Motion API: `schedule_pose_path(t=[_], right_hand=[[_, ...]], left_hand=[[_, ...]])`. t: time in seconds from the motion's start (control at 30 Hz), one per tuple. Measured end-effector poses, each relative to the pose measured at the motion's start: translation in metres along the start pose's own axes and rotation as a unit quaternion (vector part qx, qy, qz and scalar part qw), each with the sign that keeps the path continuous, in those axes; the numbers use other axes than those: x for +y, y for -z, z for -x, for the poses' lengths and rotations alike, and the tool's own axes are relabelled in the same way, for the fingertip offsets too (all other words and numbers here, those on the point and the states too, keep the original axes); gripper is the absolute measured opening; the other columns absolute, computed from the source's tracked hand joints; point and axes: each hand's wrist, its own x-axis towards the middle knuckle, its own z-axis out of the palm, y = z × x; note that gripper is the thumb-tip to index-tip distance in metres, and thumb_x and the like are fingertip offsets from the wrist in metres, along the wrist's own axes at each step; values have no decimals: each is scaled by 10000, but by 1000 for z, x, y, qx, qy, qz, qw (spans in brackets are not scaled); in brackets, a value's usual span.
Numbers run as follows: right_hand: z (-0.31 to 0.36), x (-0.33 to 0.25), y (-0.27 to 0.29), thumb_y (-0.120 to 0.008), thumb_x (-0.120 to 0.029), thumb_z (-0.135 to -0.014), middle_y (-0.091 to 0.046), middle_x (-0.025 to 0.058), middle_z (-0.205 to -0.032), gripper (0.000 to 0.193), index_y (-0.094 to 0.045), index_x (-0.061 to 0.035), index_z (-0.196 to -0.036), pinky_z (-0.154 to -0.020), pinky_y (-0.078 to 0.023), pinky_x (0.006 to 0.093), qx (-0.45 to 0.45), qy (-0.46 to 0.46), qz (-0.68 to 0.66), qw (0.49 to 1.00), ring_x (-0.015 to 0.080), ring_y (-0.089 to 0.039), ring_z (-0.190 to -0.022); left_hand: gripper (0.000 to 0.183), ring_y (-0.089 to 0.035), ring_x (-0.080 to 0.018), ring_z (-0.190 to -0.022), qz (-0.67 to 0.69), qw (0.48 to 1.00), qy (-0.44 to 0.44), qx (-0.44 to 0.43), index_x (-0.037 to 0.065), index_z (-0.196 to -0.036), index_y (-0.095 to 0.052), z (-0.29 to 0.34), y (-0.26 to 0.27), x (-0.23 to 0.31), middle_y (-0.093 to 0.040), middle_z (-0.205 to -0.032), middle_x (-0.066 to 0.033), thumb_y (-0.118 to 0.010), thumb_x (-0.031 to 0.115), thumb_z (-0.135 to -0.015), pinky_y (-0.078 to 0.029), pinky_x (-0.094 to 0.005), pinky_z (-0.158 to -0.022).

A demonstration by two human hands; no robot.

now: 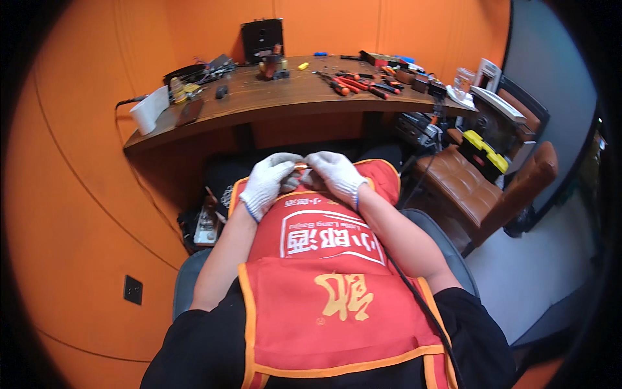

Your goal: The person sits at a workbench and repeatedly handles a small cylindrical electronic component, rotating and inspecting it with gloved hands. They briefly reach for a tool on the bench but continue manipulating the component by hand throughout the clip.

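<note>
Both my hands wear white knit gloves and meet over my lap, just above a red apron (337, 201) with orange trim. My left hand (272, 180) is closed, its fingertips pinched together near a small, thin, pale orange piece (300, 166). From the other side my right hand (334, 175) closes on the same spot, its thumb and fingers touching the left fingertips. The piece is mostly hidden by the gloves and too small to name.
Beyond my hands stands a brown wooden desk (246, 104) with red-handled pliers (350, 84), a black box (262, 40) and scattered parts. At right, a brown padded chair (460, 178) carries a yellow-and-black toolbox (483, 154). A black cable (421, 301) runs down over my apron.
</note>
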Motion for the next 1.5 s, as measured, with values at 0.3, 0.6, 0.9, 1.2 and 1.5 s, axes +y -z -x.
schedule_pose_path(t=[0.3,0.6,0.9,1.2,1.5], right_hand=[[-9,13,0,-555,-353,-1080,-712,85,-936,422,-683,31,-1198,-753,-540,283,3,46,54,997,128,-641,-804],[-2,3,-6,-596,-162,-1078,-693,54,-982,276,-641,14,-1285,-743,-548,232,22,64,18,998,96,-640,-797],[-2,3,-6,-581,-254,-1079,-686,57,-848,299,-667,18,-1167,-670,-524,254,15,20,-23,999,115,-615,-723],[-2,1,1,-546,-311,-1096,-701,68,-797,334,-676,-14,-1178,-653,-523,249,-2,8,-8,1000,132,-647,-680],[0,0,-4,-605,-165,-1068,-692,35,-1043,277,-673,-4,-1282,-740,-578,262,-19,35,-43,998,102,-635,-807]], left_hand=[[243,-639,-85,-693,-41,999,7,-4,21,-1233,-669,1,2,0,-718,-922,-51,-552,168,-1079,-541,-217,-610],[229,-631,-87,-626,-11,999,40,31,39,-1180,-710,1,7,3,-715,-843,-43,-576,197,-1081,-524,-198,-563],[234,-616,-101,-643,-4,999,37,14,20,-1205,-679,0,2,2,-704,-834,-58,-580,182,-1068,-509,-219,-581],[240,-599,-99,-598,-21,999,20,24,34,-1200,-679,1,2,2,-697,-792,-44,-579,215,-1079,-493,-219,-547],[245,-631,-106,-662,-20,999,28,33,44,-1184,-687,1,5,2,-712,-853,-57,-601,242,-1067,-521,-230,-599]])
